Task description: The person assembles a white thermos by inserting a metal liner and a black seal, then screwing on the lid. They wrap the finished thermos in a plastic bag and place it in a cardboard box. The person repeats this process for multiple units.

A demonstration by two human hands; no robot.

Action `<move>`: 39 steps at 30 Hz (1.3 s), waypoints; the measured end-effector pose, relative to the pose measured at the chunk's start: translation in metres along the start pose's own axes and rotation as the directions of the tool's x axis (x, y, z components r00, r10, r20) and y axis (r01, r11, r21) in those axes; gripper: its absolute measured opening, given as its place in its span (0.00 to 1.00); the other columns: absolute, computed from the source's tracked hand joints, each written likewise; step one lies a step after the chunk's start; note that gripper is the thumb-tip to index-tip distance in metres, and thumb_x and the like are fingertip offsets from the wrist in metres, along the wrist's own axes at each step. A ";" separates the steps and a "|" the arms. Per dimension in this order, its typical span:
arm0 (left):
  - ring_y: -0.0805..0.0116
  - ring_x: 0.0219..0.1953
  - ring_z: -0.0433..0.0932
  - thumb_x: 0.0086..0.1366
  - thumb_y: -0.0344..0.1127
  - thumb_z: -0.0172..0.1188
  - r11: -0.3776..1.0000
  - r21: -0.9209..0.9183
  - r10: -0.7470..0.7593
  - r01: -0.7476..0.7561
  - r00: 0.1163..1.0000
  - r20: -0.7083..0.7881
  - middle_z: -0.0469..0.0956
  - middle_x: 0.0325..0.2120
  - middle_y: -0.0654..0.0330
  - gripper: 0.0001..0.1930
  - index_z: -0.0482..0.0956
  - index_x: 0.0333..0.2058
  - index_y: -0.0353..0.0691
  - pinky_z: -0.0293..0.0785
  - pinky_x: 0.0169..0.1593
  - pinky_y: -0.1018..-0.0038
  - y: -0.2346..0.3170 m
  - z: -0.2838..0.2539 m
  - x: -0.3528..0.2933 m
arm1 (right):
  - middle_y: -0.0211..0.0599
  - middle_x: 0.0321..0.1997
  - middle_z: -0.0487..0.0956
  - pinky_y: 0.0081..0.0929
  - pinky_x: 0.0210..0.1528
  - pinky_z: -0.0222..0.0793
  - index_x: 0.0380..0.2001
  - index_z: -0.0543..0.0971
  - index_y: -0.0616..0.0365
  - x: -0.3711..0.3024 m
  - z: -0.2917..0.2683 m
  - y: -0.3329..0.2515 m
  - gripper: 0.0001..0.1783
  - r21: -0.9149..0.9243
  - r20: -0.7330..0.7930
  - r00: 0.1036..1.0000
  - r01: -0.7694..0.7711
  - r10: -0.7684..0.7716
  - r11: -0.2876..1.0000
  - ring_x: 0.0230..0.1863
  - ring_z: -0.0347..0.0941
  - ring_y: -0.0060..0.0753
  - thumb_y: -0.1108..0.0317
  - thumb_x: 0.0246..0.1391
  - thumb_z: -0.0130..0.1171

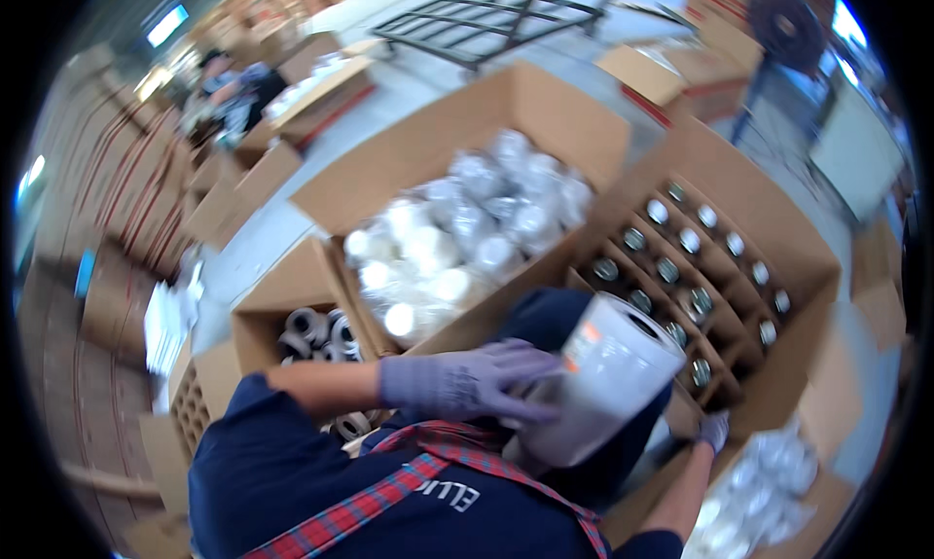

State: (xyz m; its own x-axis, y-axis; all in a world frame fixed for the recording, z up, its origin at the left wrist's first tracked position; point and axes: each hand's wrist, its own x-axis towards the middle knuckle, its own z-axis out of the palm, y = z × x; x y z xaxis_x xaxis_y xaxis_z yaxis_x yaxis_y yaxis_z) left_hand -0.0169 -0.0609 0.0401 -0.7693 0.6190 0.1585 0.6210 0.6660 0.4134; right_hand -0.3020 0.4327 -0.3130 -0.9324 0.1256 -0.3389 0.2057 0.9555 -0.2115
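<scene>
Leaning across the lap [538,316], the white roll [608,389] is probably steadied by the left hand [477,379], fingers spread open against it; the partitioned box [803,267] presumably keeps its glassware [667,270] apart. The right hand [713,431], blurred near that box's lower edge, shows no readable grip.

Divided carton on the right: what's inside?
In the divided carton, round, shiny-topped containers sit between cardboard dividers, which hide their lower parts. The white roll hides part of one side.
</scene>
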 end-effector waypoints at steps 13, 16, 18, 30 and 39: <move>0.58 0.38 0.79 0.55 0.61 0.67 0.710 -0.662 -0.480 0.241 0.854 -0.203 0.76 0.39 0.50 0.28 0.83 0.26 0.36 0.75 0.43 0.66 0.005 0.020 0.095 | 0.51 0.70 0.60 0.44 0.71 0.53 0.70 0.55 0.60 -0.270 -0.220 -0.198 0.46 0.864 -0.437 0.827 0.495 -0.354 0.089 0.70 0.58 0.48 0.42 0.58 0.53; 0.55 0.36 0.78 0.61 0.66 0.60 0.693 -0.606 -0.483 0.391 0.876 0.013 0.76 0.34 0.53 0.31 0.84 0.31 0.36 0.74 0.42 0.66 -0.009 0.033 0.060 | 0.51 0.61 0.69 0.41 0.67 0.57 0.62 0.67 0.65 -0.271 -0.212 -0.239 0.35 0.429 -0.508 0.557 0.825 -0.657 0.368 0.63 0.64 0.46 0.55 0.54 0.56; 0.55 0.37 0.78 0.60 0.63 0.62 0.672 -0.529 -0.465 0.518 0.852 0.242 0.75 0.36 0.52 0.29 0.82 0.32 0.37 0.74 0.42 0.66 -0.047 0.030 0.039 | 0.49 0.56 0.73 0.40 0.63 0.62 0.57 0.71 0.68 -0.255 -0.187 -0.257 0.30 0.606 -0.301 0.748 0.629 -0.591 0.487 0.57 0.69 0.46 0.70 0.47 0.53; 0.54 0.42 0.79 0.57 0.38 0.66 0.485 0.268 -0.693 0.832 0.553 -0.463 0.74 0.48 0.52 0.10 0.80 0.36 0.43 0.78 0.44 0.61 -0.375 0.065 -0.128 | 0.53 0.63 0.71 0.40 0.68 0.60 0.64 0.65 0.68 -0.224 -0.184 -0.206 0.25 0.588 -0.476 0.797 0.602 -0.371 0.540 0.64 0.68 0.44 0.66 0.69 0.39; 0.70 0.45 0.79 0.65 0.35 0.63 0.555 -0.819 -0.408 0.144 0.906 -0.117 0.77 0.49 0.54 0.27 0.68 0.60 0.33 0.77 0.47 0.76 -0.125 -0.147 0.091 | 0.34 0.35 0.78 0.23 0.37 0.71 0.55 0.72 0.65 -0.241 -0.270 -0.393 0.28 0.613 -0.212 0.569 0.711 -0.795 0.345 0.32 0.74 0.22 0.61 0.53 0.61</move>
State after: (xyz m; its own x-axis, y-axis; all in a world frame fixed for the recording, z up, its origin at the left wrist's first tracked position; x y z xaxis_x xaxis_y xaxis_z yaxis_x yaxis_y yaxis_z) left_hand -0.1867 -0.1494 0.1348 -0.9674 0.2401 0.0803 0.1111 0.1179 0.9868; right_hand -0.2389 0.0986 0.0992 -0.7565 -0.6317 0.1694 -0.4097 0.2559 -0.8756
